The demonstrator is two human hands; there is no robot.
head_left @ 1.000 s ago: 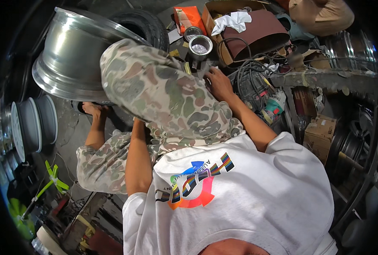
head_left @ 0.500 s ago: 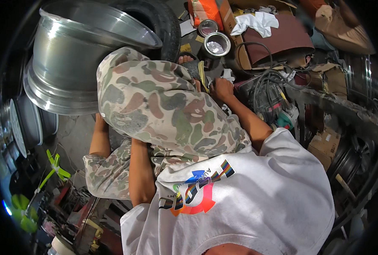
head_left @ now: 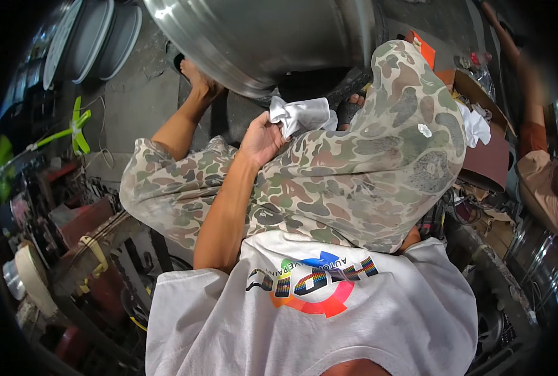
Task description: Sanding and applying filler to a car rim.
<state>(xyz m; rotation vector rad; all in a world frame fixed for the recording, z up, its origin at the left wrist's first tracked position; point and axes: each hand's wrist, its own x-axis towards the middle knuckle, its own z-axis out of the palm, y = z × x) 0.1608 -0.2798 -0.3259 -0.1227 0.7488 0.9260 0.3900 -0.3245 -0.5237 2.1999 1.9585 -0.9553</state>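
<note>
My left hand (head_left: 263, 141) is closed round a crumpled, folded white cloth (head_left: 307, 116), held above my lap close to the rim. The large bare-metal wheel rim (head_left: 272, 41) lies on its side just beyond my legs, its upper part cut off by the picture's edge. My right hand is out of sight; only a bit of the right arm (head_left: 410, 239) shows below my raised knee in camouflage trousers (head_left: 348, 169). A small white scrap (head_left: 424, 130) sticks to that knee.
Right of my knee stands an open cardboard box (head_left: 482, 94) with white crumpled cloth (head_left: 475, 125) and a brown sheet (head_left: 485, 160). Another person's arm (head_left: 529, 94) is at the far right. Several rims (head_left: 94, 41) stand at the upper left, near a green-bladed fan (head_left: 78, 125).
My view has swung toward the left and down. My left hand, hidden before, now shows with the white cloth. My right hand, earlier near the tins, is now hidden behind my leg.
</note>
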